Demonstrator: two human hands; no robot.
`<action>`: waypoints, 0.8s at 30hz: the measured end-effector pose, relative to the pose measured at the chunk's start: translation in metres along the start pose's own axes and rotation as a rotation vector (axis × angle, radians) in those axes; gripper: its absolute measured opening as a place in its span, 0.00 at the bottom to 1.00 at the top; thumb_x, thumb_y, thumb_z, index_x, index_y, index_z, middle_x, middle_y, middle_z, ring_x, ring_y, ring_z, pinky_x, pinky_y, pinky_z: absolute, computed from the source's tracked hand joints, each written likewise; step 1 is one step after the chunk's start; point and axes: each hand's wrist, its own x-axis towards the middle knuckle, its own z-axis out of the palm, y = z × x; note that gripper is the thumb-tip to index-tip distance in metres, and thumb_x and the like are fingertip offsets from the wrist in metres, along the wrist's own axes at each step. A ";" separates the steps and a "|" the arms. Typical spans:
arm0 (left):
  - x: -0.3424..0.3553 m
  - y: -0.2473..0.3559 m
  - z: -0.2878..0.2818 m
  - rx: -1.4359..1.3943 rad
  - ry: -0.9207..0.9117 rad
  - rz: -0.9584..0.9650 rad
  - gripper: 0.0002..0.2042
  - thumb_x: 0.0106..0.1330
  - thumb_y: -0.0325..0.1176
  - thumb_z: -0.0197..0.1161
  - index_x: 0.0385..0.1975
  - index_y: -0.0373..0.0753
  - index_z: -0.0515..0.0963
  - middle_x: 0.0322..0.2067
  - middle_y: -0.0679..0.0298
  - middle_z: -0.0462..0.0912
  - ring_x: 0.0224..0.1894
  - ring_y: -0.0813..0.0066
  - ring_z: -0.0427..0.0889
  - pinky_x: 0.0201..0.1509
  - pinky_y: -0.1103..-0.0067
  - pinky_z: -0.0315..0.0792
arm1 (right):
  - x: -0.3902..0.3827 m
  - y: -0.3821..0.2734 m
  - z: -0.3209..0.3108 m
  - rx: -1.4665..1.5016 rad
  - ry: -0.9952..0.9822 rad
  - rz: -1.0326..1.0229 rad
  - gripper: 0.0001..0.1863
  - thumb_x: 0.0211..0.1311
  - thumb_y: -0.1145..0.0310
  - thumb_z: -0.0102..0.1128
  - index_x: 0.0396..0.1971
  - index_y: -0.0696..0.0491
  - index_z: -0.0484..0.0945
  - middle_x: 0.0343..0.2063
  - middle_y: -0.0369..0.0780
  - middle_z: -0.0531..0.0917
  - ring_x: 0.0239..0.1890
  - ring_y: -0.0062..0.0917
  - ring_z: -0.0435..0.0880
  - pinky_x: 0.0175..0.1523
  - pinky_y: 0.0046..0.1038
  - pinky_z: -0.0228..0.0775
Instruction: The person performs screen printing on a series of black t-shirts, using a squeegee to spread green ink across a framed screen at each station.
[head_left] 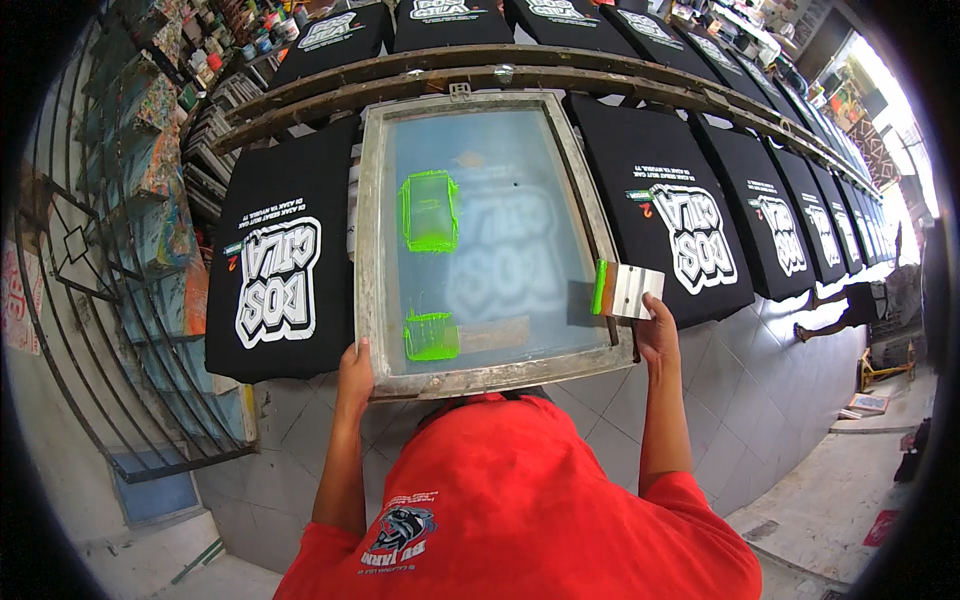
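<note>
A screen printing frame (370,270) with pale blue mesh lies in front of me, over a dark shirt whose white print shows faintly through. Bright green ink (433,338) sits in a patch on the mesh's near left, and a second green-edged patch (430,211) is farther up. My left hand (356,374) is closed on the frame's near left corner, its fingers mostly hidden beneath. Beside the near right corner, my right hand (657,328) is closed around a squeegee (634,291) with a metal holder and green ink along its blade. Whether that hand also touches the frame, I cannot tell.
Black shirts with white prints lie on boards to the left (278,230) and right (665,200), more along a row behind. Rails (400,85) cross beyond the frame. A metal grille (80,260) stands far left, near shelves with ink containers. Grey floor tiles (740,390) show below.
</note>
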 end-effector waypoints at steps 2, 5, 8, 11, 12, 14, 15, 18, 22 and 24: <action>0.000 0.004 0.003 0.069 0.013 -0.045 0.22 0.72 0.43 0.44 0.45 0.27 0.74 0.37 0.53 0.81 0.40 0.66 0.78 0.47 0.74 0.69 | -0.001 0.002 -0.002 0.001 -0.024 0.007 0.28 0.53 0.60 0.60 0.54 0.57 0.69 0.49 0.40 0.77 0.53 0.32 0.73 0.62 0.35 0.56; 0.005 -0.013 0.004 0.169 0.043 -0.050 0.22 0.71 0.44 0.45 0.45 0.27 0.74 0.38 0.50 0.81 0.41 0.62 0.79 0.48 0.72 0.69 | 0.002 0.009 -0.009 0.003 -0.031 0.002 0.27 0.54 0.60 0.61 0.53 0.55 0.71 0.49 0.38 0.78 0.53 0.29 0.74 0.62 0.33 0.57; 0.006 -0.011 0.006 0.188 0.046 -0.042 0.23 0.71 0.45 0.45 0.46 0.27 0.74 0.39 0.48 0.80 0.42 0.59 0.79 0.48 0.71 0.68 | 0.006 0.021 -0.012 -0.005 0.010 -0.048 0.27 0.54 0.60 0.61 0.52 0.55 0.71 0.49 0.38 0.78 0.53 0.29 0.74 0.62 0.33 0.57; 0.004 -0.011 0.006 0.143 0.029 -0.038 0.23 0.70 0.46 0.45 0.45 0.27 0.73 0.37 0.47 0.80 0.41 0.58 0.78 0.48 0.71 0.68 | 0.009 0.026 -0.024 0.041 0.032 -0.074 0.26 0.54 0.61 0.61 0.52 0.55 0.71 0.49 0.38 0.78 0.54 0.29 0.73 0.62 0.33 0.58; 0.004 -0.012 0.004 0.122 0.030 -0.037 0.23 0.70 0.46 0.45 0.45 0.28 0.73 0.37 0.47 0.80 0.41 0.57 0.78 0.47 0.70 0.68 | 0.008 0.025 -0.021 0.063 0.046 -0.105 0.26 0.54 0.61 0.61 0.52 0.55 0.71 0.49 0.38 0.77 0.54 0.29 0.73 0.62 0.33 0.58; 0.011 -0.031 -0.008 0.172 0.020 -0.021 0.23 0.70 0.47 0.45 0.46 0.28 0.70 0.36 0.48 0.80 0.40 0.57 0.78 0.47 0.70 0.68 | 0.005 0.022 -0.013 0.107 0.068 -0.162 0.25 0.54 0.62 0.61 0.52 0.55 0.71 0.50 0.38 0.77 0.55 0.29 0.72 0.62 0.33 0.58; 0.013 -0.039 -0.011 0.190 0.014 -0.010 0.24 0.70 0.48 0.45 0.47 0.28 0.69 0.35 0.48 0.79 0.40 0.57 0.78 0.47 0.70 0.68 | 0.006 0.019 -0.016 0.144 0.104 -0.161 0.24 0.55 0.63 0.61 0.52 0.54 0.70 0.50 0.38 0.76 0.55 0.29 0.72 0.63 0.35 0.57; -0.012 0.004 -0.013 0.290 0.024 -0.031 0.22 0.69 0.47 0.47 0.48 0.31 0.66 0.36 0.48 0.78 0.41 0.57 0.78 0.47 0.69 0.68 | -0.008 0.005 0.008 0.077 0.169 -0.257 0.24 0.56 0.63 0.60 0.52 0.54 0.70 0.50 0.38 0.76 0.55 0.29 0.72 0.64 0.36 0.56; -0.033 -0.019 -0.001 0.162 0.103 0.197 0.20 0.67 0.41 0.52 0.51 0.32 0.65 0.40 0.47 0.77 0.44 0.53 0.76 0.49 0.67 0.67 | 0.002 -0.002 0.065 0.002 -0.025 -0.197 0.23 0.56 0.63 0.59 0.51 0.58 0.70 0.48 0.39 0.77 0.52 0.29 0.74 0.59 0.35 0.61; -0.036 -0.015 0.013 0.201 0.238 0.300 0.19 0.65 0.37 0.55 0.51 0.33 0.65 0.41 0.47 0.77 0.45 0.51 0.76 0.49 0.66 0.67 | 0.016 -0.005 0.110 -0.207 -0.098 -0.211 0.20 0.56 0.63 0.60 0.47 0.58 0.73 0.42 0.39 0.79 0.46 0.25 0.77 0.52 0.30 0.65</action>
